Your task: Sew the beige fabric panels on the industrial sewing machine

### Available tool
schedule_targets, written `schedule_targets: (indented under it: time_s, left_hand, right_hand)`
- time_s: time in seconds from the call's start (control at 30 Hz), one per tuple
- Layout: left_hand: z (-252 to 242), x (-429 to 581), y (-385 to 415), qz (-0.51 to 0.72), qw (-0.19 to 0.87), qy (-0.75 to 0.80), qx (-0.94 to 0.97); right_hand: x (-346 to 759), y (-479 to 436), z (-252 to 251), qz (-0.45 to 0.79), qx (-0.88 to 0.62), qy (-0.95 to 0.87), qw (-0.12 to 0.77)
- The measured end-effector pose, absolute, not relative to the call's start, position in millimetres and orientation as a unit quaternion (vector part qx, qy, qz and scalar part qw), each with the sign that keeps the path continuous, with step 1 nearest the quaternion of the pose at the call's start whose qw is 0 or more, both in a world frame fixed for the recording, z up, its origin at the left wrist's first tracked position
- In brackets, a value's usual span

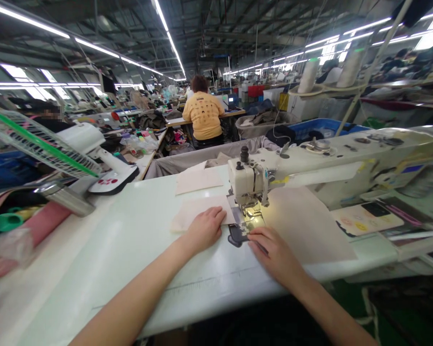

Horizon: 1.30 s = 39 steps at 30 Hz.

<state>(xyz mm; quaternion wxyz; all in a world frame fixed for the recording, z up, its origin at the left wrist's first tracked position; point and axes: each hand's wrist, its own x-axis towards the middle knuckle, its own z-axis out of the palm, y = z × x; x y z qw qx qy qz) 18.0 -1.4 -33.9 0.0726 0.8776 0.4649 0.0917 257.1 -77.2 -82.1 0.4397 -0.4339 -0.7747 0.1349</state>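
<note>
A white sewing machine (310, 163) stands on the white table (130, 259), its needle head (247, 185) lit from below. Under the needle lies a small dark fabric patch (239, 234). My left hand (204, 228) rests flat on a cream fabric piece (195, 211) just left of the patch, fingers together. My right hand (274, 252) lies flat with its fingertips pressing on the patch's right edge. A larger pale fabric sheet (306, 226) spreads to the right of the needle.
Another cream piece (198, 180) lies behind. A white desk fan (61, 149) and a metal cylinder (65, 197) stand at left, with pink and green items (21, 226). A phone (377, 216) lies at right. A person in a yellow shirt (204, 115) sits ahead.
</note>
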Motion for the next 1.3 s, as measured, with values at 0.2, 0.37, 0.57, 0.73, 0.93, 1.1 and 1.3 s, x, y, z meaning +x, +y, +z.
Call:
schedule_targets:
  time_s: [0.2,0.37,0.57,0.73,0.93,1.1,1.3]
  left_hand:
    - [-2.0,6.7,4.7,0.304,0.099,0.572,0.756]
    - [-10.2,-17.0,5.5,0.495,0.053,0.632,0.594]
    - [-37.8,-15.3,-33.8,0.172,-0.012,0.486,0.857]
    - [-28.2,0.6,-61.4,0.052,-0.021,0.439,0.897]
    - [-20.9,13.0,-76.5,0.020,-0.038,0.468,0.883]
    - [-18.3,24.1,-65.9,0.040,-0.012,0.457,0.889]
    - [-42.9,38.5,-37.0,0.091,0.099,0.353,0.926]
  right_hand:
    - [258.2,-77.7,-81.0,0.139,-0.441,-0.756,0.463]
    - [256.7,-78.8,-78.8,0.134,-0.446,-0.750,0.470]
    - [262.6,-78.7,-69.8,0.134,-0.488,-0.694,0.512]
    - [237.2,-95.7,-43.3,0.133,-0.434,-0.755,0.474]
    - [212.8,-97.4,-59.7,0.095,-0.476,-0.805,0.342]
    - [239.6,-89.2,-74.2,0.074,-0.510,-0.793,0.324]
    - [256.4,-80.3,-69.4,0.096,-0.463,-0.812,0.342]
